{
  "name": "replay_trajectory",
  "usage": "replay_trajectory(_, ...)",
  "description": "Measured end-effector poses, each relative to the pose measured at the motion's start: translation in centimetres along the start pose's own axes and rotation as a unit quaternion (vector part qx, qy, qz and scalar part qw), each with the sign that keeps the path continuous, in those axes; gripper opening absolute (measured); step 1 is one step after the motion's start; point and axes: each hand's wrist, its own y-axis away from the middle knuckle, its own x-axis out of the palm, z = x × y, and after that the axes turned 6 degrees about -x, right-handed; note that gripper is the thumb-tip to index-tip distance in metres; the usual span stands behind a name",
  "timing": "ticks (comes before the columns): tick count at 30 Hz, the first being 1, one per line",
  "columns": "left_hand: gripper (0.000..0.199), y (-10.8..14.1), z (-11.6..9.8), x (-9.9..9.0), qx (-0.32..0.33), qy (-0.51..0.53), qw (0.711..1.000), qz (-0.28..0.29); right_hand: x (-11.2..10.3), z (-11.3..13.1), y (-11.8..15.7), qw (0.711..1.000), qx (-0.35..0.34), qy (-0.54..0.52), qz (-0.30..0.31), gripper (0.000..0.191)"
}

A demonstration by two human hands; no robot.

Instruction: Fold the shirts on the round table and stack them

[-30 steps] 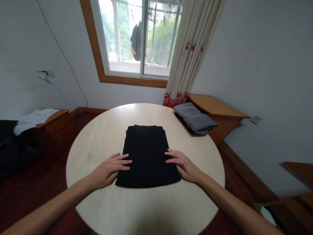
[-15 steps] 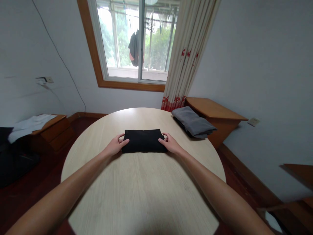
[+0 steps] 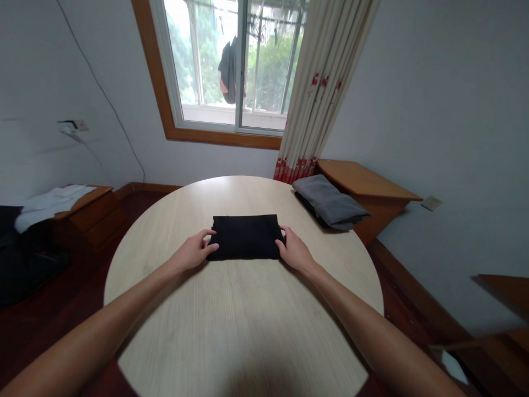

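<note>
- I see a matte black rectangle of folded fabric (image 3: 247, 238), flat, its left and right sides slightly uneven.
- It lies around the middle of a pale, wood-grained round table (image 3: 239, 325); a grey folded cloth (image 3: 330, 199) sits near the far right rim, before a cream curtain with red patterning (image 3: 318, 110).
- Its long axis runs left to right, one long edge facing me.
- My left hand (image 3: 192, 251) and right hand (image 3: 296, 251) touch its short ends; whether they grip, I can't tell.

Arms (image 3: 111, 320) stretched forward, left hand (image 3: 189, 253) and right hand (image 3: 296, 251) apart, fingers (image 3: 209, 232) seemingly bent
</note>
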Motion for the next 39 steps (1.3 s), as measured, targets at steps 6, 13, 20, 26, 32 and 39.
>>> replay_trajectory(6, 0.044, -0.6, -6.4, 2.0, 0.186, -0.237, 0.949, -0.097, -0.5, 5.5, -2.0, 0.975, -0.179, 0.128, 0.024, 0.050)
replay_trajectory(13, 0.058, -4.0, -5.9, 6.3, 0.107, -0.279, 0.954, -0.012, 4.0, 4.6, -5.4, 0.971, -0.166, 0.103, 0.135, 0.057)
replay_trajectory(20, 0.070, -5.6, -2.9, 4.1, 0.031, -0.273, 0.961, 0.024, 3.3, 1.0, -6.1, 0.982, -0.085, 0.093, 0.141, 0.065)
replay_trajectory(26, 0.074, -6.0, -2.4, 2.9, -0.057, -0.270, 0.960, 0.039, 2.4, 1.5, -4.5, 0.981, -0.028, 0.095, 0.165, 0.069)
replay_trajectory(32, 0.072, -3.0, -3.0, 0.5, -0.055, -0.292, 0.955, 0.004, -0.1, 5.2, 3.1, 0.972, -0.007, 0.176, 0.156, 0.073)
replay_trajectory(39, 0.056, -0.2, -3.3, 0.8, -0.037, -0.162, 0.983, 0.073, -4.6, 8.7, 8.0, 0.958, 0.045, 0.214, 0.186, 0.065)
